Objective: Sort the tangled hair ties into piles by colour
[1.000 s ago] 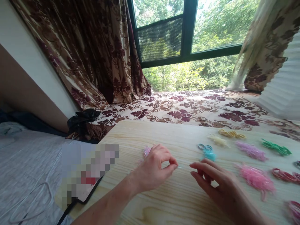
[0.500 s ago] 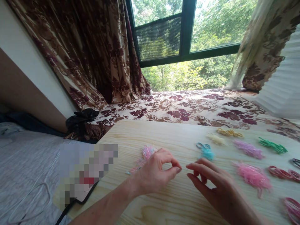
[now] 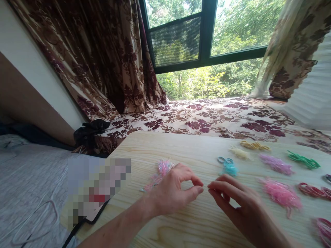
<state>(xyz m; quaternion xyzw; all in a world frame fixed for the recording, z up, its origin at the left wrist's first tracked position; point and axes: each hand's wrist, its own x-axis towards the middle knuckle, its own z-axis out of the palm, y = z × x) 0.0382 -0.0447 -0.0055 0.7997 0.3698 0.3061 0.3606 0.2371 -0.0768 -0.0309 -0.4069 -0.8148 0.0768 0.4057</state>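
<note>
My left hand (image 3: 176, 191) hovers over the middle of the wooden table (image 3: 165, 227), thumb and index finger pinched together. Facing it, my right hand (image 3: 241, 199) has its thumb and fingertips drawn together too, a small gap from the left fingertips. Whatever is in either pinch is too small to make out. Partly behind my left wrist lies a pile of small pink, lilac and pale blue bands (image 3: 164, 167). Just beyond my right hand are a turquoise bunch of little bands (image 3: 229, 169) and two blue-grey rings (image 3: 225, 160).
Toward the right lie a pink pile (image 3: 280, 194), a lilac pile (image 3: 276, 164), a cream pile (image 3: 240, 152), yellow bands (image 3: 254, 145), green bands (image 3: 303, 159) and dark red bands (image 3: 312, 190). A blurred-out flat object (image 3: 103, 189) with a black edge is at the left table edge.
Both hands' fingertips have come closer together, and the right fingertips have closed into a pinch. A thin pale strand seen earlier at the left fingertips no longer shows.
</note>
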